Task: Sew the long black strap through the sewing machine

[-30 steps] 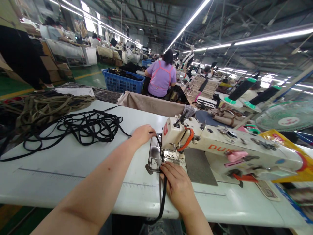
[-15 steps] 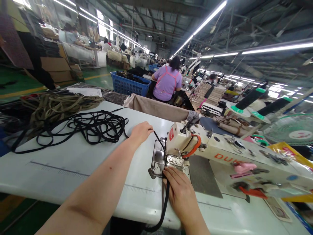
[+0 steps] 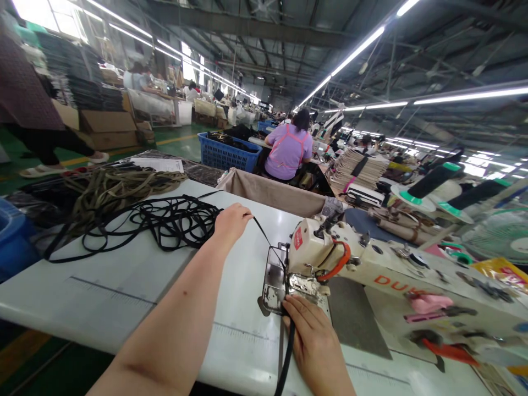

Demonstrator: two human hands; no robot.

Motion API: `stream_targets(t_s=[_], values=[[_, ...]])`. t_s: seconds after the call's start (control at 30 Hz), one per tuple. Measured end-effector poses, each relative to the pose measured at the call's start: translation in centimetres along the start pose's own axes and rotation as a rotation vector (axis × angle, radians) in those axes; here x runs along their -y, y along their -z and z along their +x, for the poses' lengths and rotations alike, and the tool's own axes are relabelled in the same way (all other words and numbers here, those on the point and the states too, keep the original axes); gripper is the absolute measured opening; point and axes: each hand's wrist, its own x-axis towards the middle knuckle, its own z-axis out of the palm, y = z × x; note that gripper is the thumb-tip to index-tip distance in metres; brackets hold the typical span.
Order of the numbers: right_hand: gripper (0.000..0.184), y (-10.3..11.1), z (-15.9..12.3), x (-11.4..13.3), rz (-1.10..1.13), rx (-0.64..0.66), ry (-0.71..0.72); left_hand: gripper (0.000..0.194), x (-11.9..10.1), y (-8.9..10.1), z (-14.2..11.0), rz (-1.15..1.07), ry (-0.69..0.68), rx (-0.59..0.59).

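A cream sewing machine (image 3: pixel 371 264) stands on the white table (image 3: pixel 124 286). A black strap (image 3: pixel 264 234) runs from a tangled black pile (image 3: pixel 165 220) through the machine's foot and hangs over the near edge (image 3: pixel 286 357). My left hand (image 3: pixel 231 220) pinches the strap behind the machine, pulling it taut. My right hand (image 3: pixel 313 341) rests with its fingers pressed on the strap at the steel needle plate (image 3: pixel 274 280).
A heap of tan webbing (image 3: pixel 115 187) lies at the table's far left. A beige cloth bin (image 3: pixel 272 192) and a blue basket (image 3: pixel 226 154) stand beyond. A person in purple (image 3: pixel 289 148) sits ahead. A fan (image 3: pixel 495 236) and thread cones (image 3: pixel 433 179) stand at right.
My left hand has drawn the strap back and away from the machine, so more strap shows taut between hand and foot. My right hand stays at the needle plate. The view has shifted left.
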Motion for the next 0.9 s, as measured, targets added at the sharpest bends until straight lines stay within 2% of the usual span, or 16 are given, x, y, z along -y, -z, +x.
stream_targets(t_s=[0.53, 0.63, 0.73, 0.9], values=[[0.033, 0.4, 0.2, 0.6, 0.023, 0.024, -0.042, 0.019, 3.3, 1.3, 0.7, -0.228, 0.288, -0.234], [0.033, 0.5, 0.3, 0.7, 0.044, 0.021, -0.059, 0.014, 3.5, 1.2, 0.8, -0.377, 0.370, -0.282], [0.032, 0.7, 0.4, 0.9, 0.047, 0.037, -0.070, 0.009, 3.8, 0.8, 1.0, -0.628, 0.454, -0.336], [0.029, 0.9, 0.5, 1.1, 0.046, 0.051, -0.084, 0.003, 4.2, 0.5, 1.6, -1.027, 0.581, -0.493]])
